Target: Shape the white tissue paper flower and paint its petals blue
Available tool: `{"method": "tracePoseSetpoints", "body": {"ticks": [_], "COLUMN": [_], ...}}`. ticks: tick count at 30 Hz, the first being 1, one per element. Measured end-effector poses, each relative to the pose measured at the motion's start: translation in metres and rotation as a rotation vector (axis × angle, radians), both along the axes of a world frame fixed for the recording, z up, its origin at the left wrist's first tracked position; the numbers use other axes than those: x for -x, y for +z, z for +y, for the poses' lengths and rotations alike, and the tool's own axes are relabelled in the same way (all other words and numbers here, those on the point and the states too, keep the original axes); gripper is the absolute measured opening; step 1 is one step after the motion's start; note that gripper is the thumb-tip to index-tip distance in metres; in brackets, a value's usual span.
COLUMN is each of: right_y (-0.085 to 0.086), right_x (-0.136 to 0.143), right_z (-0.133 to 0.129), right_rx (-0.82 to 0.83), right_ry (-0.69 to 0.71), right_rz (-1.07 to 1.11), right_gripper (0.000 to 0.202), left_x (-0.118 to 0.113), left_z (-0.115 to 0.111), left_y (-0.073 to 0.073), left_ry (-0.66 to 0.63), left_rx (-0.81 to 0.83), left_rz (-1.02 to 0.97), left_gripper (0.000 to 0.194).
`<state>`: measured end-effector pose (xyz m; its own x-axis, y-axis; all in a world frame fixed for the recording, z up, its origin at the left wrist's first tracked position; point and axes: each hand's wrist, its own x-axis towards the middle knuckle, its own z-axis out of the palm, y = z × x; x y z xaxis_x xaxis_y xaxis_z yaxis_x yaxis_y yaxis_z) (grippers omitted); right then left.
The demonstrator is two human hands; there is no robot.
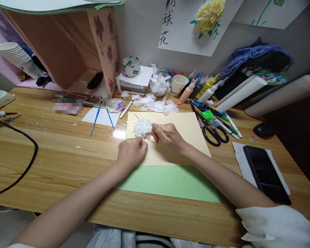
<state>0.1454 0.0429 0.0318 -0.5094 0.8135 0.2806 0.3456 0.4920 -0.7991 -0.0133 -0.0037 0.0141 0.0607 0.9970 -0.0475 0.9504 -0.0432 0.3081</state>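
A round white flower of small ruffled paper pieces (pixel 142 127) lies on the cream sheet (pixel 186 120), with a thin dark line drawn above it. My right hand (pixel 167 136) is closed around a thin wooden stick (pixel 169 132), its pale end showing past the fingers. The stick's other end, towards the flower's right edge, is hidden. My left hand (pixel 131 150) is curled into a fist just below the flower, partly on the cream sheet. Its fingertips are out of sight. Under the cream sheet lies a green sheet (pixel 170 181).
White paper scraps (pixel 155 105) lie behind the sheet, near a bowl of paper strips (pixel 160 82) and several paint bottles (pixel 189 89). Black-handled scissors (pixel 214 136) and pens are to the right, with a black phone-like slab (pixel 265 172). Blue brushes (pixel 95 122) lie left.
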Motion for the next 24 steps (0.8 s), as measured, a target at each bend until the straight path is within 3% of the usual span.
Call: {"method": "tracePoseSetpoints", "body": {"ticks": [17,24], "right_y": [0.006,-0.001], "right_x": [-0.011,-0.011], "right_z": [-0.001,-0.001], "right_rx": [0.108,0.079], "right_ry": [-0.099,-0.066], "right_rz": [0.059,-0.001], "right_gripper": [0.059,0.058], "left_x": [0.0,0.001], "left_z": [0.0,0.0], "left_y": [-0.001,-0.001], "left_ry": [-0.005,-0.005], "left_rx": [-0.013,-0.027], "left_rz": [-0.024,-0.033], "left_gripper": [0.032,0.032]}}
